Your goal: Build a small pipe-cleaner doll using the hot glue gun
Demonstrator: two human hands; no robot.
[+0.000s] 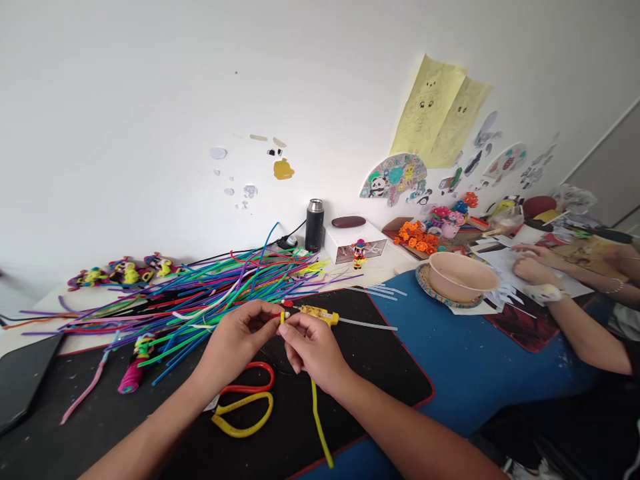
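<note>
A yellow pipe cleaner (320,427) runs down from my right hand (314,345), and its upper end is bent between both hands' fingertips. My left hand (246,331) pinches that upper end from the other side. Just beyond the fingers lies a yellow glue gun (319,314) with a red tip and a clear glue stick out of its back. Scissors (245,415) with one red and one yellow handle rest below my left hand on the black mat (370,380). A small pipe-cleaner figure (134,363) lies to the left.
A big heap of coloured pipe cleaners (200,300) spreads behind my hands. Finished figures (131,270) lie at back left. A black bottle (315,225), a white box (350,240) and a beige bowl (464,275) stand further back. A co-worker's hands (537,267) are at the right.
</note>
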